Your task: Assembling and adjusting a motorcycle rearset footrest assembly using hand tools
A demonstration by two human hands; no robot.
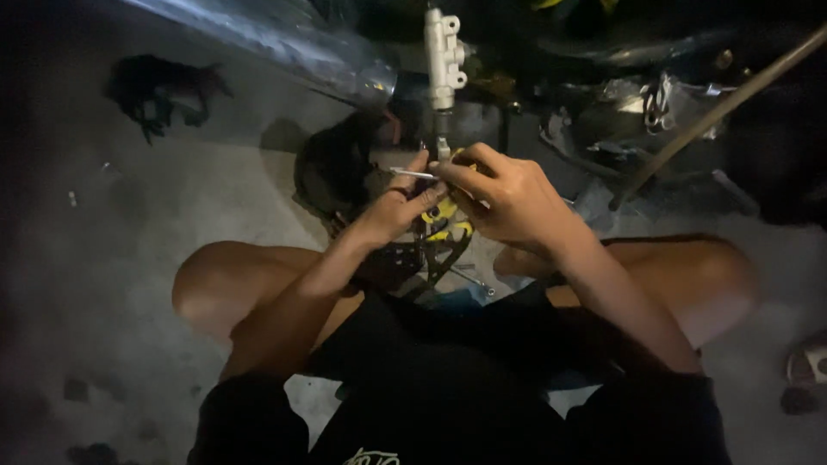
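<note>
Both hands, left (392, 211) and right (508, 198), grip closed around a thin metal pin (412, 173) below the silver cylinder (444, 56).

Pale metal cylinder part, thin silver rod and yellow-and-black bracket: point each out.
Pale metal cylinder part (443, 53), head view, on its upright body.
Thin silver rod (412, 173), head view, mid-shaft beside the left thumb.
Yellow-and-black bracket (445, 215), head view, yellow patch between the hands.

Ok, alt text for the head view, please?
Two bare hands, left hand and right hand, meet on a thin metal pin under a pale metal cylinder. The person squats on a dim concrete floor.
</note>
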